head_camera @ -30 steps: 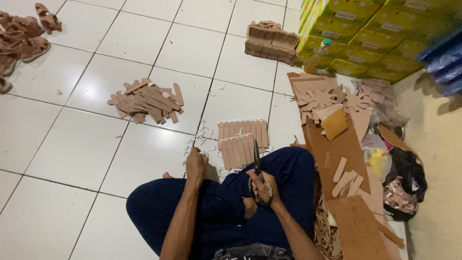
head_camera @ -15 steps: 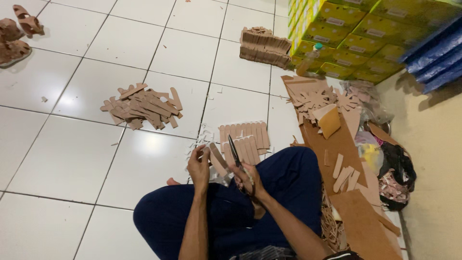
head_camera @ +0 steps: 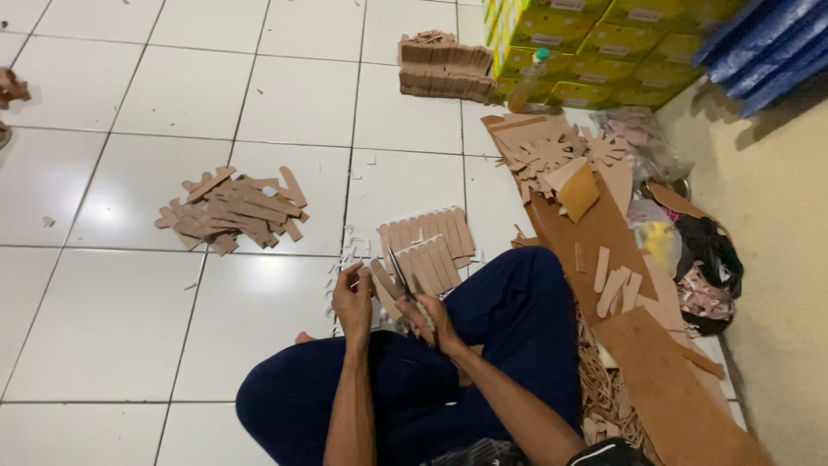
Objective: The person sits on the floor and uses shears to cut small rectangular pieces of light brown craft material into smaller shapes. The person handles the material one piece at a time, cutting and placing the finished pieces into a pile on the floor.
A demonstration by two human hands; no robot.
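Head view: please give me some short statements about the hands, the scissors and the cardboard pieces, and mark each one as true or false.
1. The right hand holds scissors with the blades pointing up and away from the person. True.
2. The left hand rests flat on the floor tiles. False: it is raised over the lap and holds a cardboard strip next to the blades.
3. A loose pile of cardboard strips lies on the tiles to the person's left. True.
4. The yellow-green boxes stand directly in front of the left knee. False: they are stacked far off, at the upper right, near the wall.
5. Rows of cut strips lie just beyond the hands. True.
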